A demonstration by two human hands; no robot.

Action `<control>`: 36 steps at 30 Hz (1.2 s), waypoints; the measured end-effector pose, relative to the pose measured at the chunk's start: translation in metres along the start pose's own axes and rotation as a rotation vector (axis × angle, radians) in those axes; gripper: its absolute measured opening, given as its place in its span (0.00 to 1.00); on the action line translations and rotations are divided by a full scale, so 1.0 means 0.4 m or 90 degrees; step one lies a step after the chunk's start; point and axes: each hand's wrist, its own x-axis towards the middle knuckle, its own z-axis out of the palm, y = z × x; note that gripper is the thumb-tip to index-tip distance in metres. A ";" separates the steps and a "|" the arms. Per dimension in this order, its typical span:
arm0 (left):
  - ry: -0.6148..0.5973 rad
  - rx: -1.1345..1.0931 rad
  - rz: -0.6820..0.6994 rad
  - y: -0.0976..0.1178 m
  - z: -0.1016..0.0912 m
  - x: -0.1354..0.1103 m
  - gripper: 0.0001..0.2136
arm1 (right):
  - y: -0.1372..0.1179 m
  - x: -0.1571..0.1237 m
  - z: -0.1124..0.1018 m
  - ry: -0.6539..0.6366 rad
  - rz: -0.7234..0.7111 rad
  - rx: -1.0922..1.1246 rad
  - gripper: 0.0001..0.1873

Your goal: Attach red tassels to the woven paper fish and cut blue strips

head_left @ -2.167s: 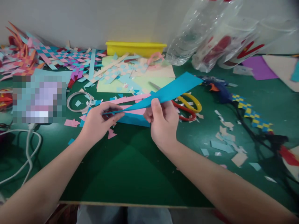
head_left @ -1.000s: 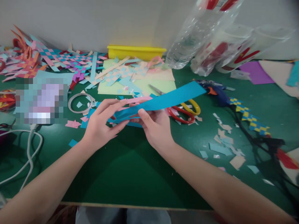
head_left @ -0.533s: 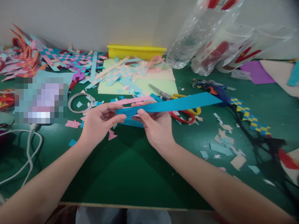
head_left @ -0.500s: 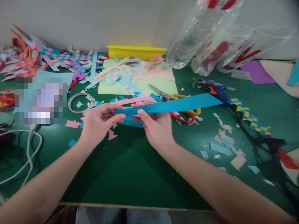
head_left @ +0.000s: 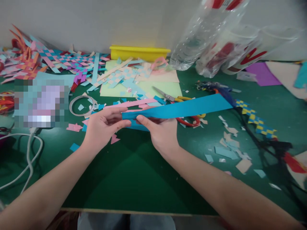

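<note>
A long blue paper strip (head_left: 182, 108) runs from the middle of the table out to the right, above the green table (head_left: 134, 172). My left hand (head_left: 102, 127) pinches its left end between thumb and fingers. My right hand (head_left: 161, 132) holds the strip just to the right of that, thumb on top and fingers underneath. Another blue piece and pink paper strips (head_left: 134, 103) lie on the table under and behind my hands. Red-and-yellow-handled scissors (head_left: 187, 113) lie partly hidden behind the blue strip.
Woven paper mats (head_left: 59, 59) and scraps cover the back left. A tape ring (head_left: 80, 105), a yellow tray (head_left: 139, 52), clear plastic bottles and bags (head_left: 216, 41), a glue gun (head_left: 220, 91), white cables (head_left: 26, 159) and paper bits (head_left: 230, 150) surround the work spot.
The strip's far end has swung down and rightward, from pointing up-right to nearly level. Both hands keep hold of its left end, the left having closed to a pinch.
</note>
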 end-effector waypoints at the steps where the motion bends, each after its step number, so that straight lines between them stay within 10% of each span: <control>1: -0.011 -0.017 -0.016 -0.001 -0.002 0.002 0.17 | 0.001 0.001 -0.001 0.002 -0.004 0.001 0.13; 36: -0.009 -0.021 -0.085 0.002 0.004 0.005 0.03 | 0.004 -0.003 0.000 0.000 -0.005 0.010 0.11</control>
